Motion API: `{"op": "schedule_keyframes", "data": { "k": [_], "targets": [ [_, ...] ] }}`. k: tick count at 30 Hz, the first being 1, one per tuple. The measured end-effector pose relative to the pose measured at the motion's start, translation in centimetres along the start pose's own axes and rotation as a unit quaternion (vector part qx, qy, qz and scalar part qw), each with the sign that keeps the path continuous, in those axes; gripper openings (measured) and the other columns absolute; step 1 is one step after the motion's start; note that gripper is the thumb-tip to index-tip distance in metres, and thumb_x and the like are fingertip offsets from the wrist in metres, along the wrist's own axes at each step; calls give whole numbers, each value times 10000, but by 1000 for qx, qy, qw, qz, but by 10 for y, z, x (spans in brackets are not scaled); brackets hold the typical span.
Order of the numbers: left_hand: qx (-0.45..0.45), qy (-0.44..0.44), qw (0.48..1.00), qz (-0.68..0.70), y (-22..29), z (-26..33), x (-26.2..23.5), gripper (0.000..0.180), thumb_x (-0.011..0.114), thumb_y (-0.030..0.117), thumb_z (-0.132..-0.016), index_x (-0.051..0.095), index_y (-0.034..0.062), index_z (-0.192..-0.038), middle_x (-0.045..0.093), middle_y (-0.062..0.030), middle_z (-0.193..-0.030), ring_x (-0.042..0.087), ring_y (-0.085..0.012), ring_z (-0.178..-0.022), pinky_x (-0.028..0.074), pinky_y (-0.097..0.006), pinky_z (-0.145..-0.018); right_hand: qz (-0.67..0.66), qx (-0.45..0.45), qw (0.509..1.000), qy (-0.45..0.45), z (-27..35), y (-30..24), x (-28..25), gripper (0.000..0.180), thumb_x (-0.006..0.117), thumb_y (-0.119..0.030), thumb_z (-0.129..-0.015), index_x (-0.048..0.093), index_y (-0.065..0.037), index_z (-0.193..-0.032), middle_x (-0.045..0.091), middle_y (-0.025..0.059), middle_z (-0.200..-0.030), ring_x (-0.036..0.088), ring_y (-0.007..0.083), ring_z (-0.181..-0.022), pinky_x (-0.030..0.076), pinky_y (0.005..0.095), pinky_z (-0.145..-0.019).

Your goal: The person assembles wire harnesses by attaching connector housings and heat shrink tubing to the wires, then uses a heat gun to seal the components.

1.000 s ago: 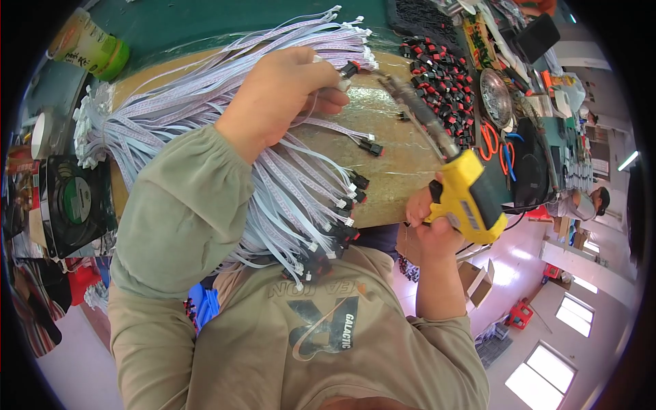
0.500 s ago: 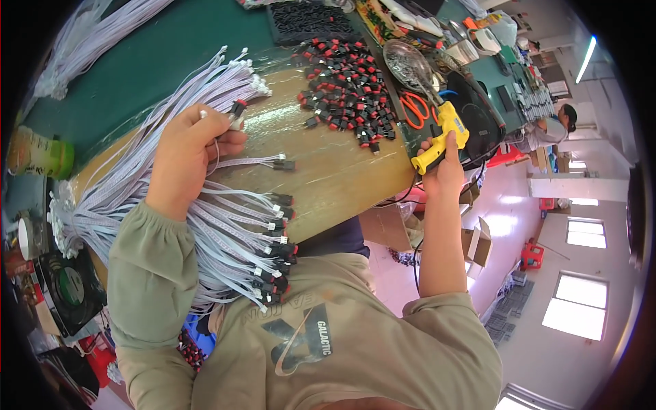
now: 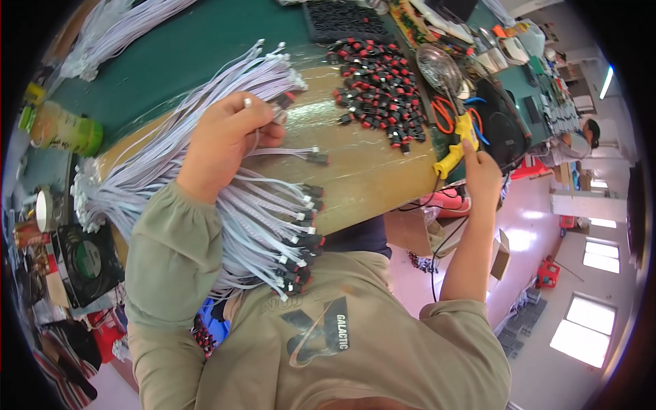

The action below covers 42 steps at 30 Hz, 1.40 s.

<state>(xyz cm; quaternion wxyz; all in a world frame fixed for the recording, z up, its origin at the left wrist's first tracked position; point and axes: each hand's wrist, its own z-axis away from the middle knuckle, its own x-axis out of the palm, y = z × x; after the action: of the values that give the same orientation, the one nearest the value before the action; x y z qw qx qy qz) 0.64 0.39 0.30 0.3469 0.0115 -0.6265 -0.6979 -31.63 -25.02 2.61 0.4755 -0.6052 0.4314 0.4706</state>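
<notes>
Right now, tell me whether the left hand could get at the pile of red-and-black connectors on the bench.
Probably yes. The left hand rests on the grey wire bundle, pinching one wire end, and bare bench top lies between it and the connector pile. Nothing blocks the way, but its grip is occupied.

Clearance on the counter (image 3: 369, 178): one open lane through the middle, sides crowded.

Bare wooden strip runs from the left hand (image 3: 222, 147) toward 3 o'clock, up to the right hand (image 3: 482, 174); only one loose wire end (image 3: 311, 156) lies in it. At 12 to 1 o'clock a pile of red-and-black switches (image 3: 379, 92) blocks. At 7 to 9 o'clock the white wire bundle (image 3: 205, 205) covers the surface. Beyond the right hand, at 1 o'clock, orange scissors (image 3: 444, 113) and a metal dish (image 3: 439, 68) crowd the edge. Green mat (image 3: 198, 48) at 11 o'clock lies open.
</notes>
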Motion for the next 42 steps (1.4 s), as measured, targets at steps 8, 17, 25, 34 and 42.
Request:
{"op": "schedule_keyframes", "data": {
  "k": [8,17,25,34,42],
  "targets": [
    [-12,-30,999,-20,-2,1,-2,111,624,128,-876,585,24,-863,638,-66,-827,619,-148,-755,504,-275,-727,-500,-245,801,-222,74,-130,10,307,633,-180,-897,619,-49,-1174,645,0,-910,565,56,-754,457,205,-666],
    [20,-60,995,-73,-1,3,2,157,659,139,-849,604,8,-917,631,-52,-841,604,-125,-769,480,-249,-728,-517,-295,737,-320,79,-187,31,274,659,-187,-868,664,-42,-1101,665,32,-948,574,82,-826,460,231,-721],
    [22,-53,962,-268,3,2,-6,143,668,115,-856,615,16,-943,623,-6,-853,563,-74,-778,455,-221,-720,-522,-306,744,-284,78,-190,28,247,660,-166,-872,672,-47,-1088,664,25,-953,568,75,-829,449,220,-721],
    [25,-34,975,-218,4,5,0,134,685,91,-840,636,17,-940,623,3,-835,565,-64,-766,455,-210,-696,-538,-305,732,-287,89,-196,27,260,671,-168,-862,676,-46,-1092,677,18,-904,583,78,-784,461,220,-708],
    [43,-3,967,-251,4,6,1,121,698,67,-816,642,7,-905,627,-2,-836,570,-59,-752,455,-204,-663,-561,-280,725,-284,95,-197,36,237,674,-160,-860,681,-40,-1064,662,25,-918,588,84,-821,465,225,-723]
  ]
}}
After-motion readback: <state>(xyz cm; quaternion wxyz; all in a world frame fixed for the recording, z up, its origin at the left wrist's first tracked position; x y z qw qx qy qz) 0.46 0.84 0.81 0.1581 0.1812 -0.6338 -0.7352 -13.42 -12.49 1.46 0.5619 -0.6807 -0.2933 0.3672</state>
